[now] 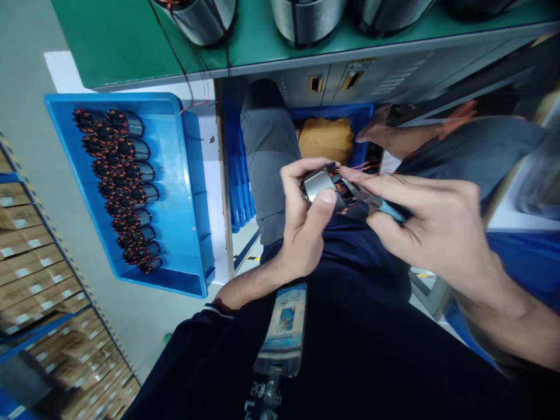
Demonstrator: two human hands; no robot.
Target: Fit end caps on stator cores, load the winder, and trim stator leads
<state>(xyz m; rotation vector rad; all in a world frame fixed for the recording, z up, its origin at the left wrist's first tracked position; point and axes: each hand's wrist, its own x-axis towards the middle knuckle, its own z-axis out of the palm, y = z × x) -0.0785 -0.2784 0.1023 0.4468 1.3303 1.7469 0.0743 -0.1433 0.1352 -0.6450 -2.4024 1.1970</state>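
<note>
My left hand (pixel 301 219) is closed round a small metal stator (pixel 321 184) with copper windings, held above my lap with the thumb pressed on its steel side. My right hand (pixel 420 224) grips a slim tool with a blue handle (pixel 389 209); its tip reaches into the windings of the stator. Thin copper leads stick out of the part to the right. Both hands are close together, just below the edge of the green workbench (pixel 131 46).
A blue tray (pixel 184 192) on the left holds several wound stators in two rows. Larger metal cylinders (pixel 306 17) stand on the green bench. Another person's hand (pixel 378 131) rests by a blue bin with a yellow bag (pixel 326 140). Stacked cardboard boxes (pixel 39 280) fill shelving at far left.
</note>
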